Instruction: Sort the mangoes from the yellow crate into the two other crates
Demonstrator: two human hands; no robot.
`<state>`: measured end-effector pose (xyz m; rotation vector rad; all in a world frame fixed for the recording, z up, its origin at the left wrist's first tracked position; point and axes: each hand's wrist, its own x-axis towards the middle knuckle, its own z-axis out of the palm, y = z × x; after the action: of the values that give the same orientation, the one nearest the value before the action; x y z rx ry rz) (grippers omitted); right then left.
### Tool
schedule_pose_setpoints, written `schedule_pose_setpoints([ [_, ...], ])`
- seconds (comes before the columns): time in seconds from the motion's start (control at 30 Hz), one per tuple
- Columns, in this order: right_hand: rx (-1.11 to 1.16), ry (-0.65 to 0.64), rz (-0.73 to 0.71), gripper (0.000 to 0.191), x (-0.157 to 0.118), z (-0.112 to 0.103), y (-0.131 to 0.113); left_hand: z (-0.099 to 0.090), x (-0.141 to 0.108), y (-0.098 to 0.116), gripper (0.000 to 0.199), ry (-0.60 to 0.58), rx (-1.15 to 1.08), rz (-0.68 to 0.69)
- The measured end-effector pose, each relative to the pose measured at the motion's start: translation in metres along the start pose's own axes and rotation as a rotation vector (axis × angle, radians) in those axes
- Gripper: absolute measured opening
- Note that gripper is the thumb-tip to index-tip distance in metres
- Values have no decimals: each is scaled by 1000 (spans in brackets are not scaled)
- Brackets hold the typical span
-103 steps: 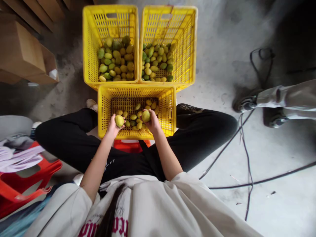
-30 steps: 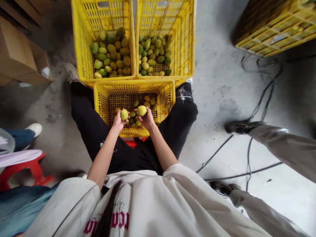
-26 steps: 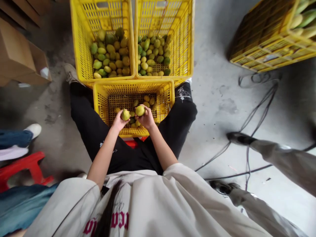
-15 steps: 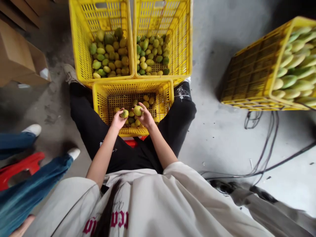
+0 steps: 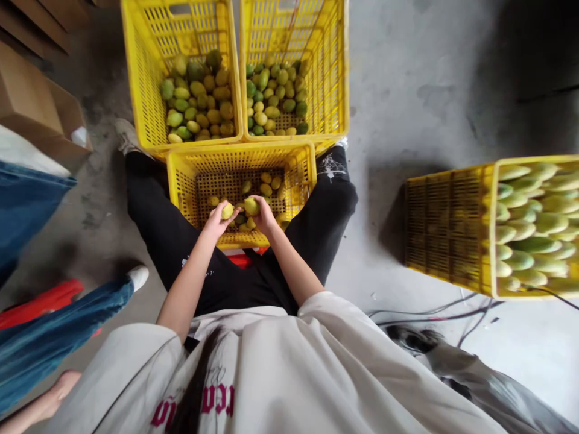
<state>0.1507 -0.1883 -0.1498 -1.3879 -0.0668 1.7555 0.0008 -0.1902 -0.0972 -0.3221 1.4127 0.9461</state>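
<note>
My left hand (image 5: 218,219) holds a yellow-green fruit (image 5: 227,211) over the small yellow crate (image 5: 181,160) between my legs. Close beside it, my right hand (image 5: 264,215) has its fingers round another yellow-green fruit (image 5: 251,206). Below both hands, several more fruits lie in the crate, partly hidden by the hands. Beyond it stand two larger yellow crates, the left one (image 5: 140,90) and the right one (image 5: 337,90), each with many green and yellow fruits at the near end.
A tall yellow crate (image 5: 447,226) full of long pale green fruits stands on the right, with black cables (image 5: 429,319) near it. At left are cardboard boxes (image 5: 31,90), a red stool (image 5: 43,304) and a person's jeans-clad legs (image 5: 67,331). Grey trousers show at lower right.
The full crate on the right has moved down in view and turned. The person at left has shifted, with more clothing now showing. Both hands still hold fruits; the left one's fruit looks turned.
</note>
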Motion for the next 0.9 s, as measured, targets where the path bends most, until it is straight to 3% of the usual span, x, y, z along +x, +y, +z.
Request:
schedule_pose_setpoints([
  [0.1,68,88,80,9,-2,6,-3,1,1,0,22,-11,101,7],
  [0.2,42,87,83,20,-7,8,-3,2,1,2,34,-19,135,31],
  [0.33,-27,75,32,31,-7,4,0,0,2,1,20,2,167,82],
  [0.5,46,121,121,22,0,3,2,-1,1,0,19,18,216,63],
  [0.67,134,127,207,25,-3,5,-5,2,0,3,44,19,200,1],
  [0.9,237,73,333,35,-10,2,-16,2,2,7,44,29,110,-34],
])
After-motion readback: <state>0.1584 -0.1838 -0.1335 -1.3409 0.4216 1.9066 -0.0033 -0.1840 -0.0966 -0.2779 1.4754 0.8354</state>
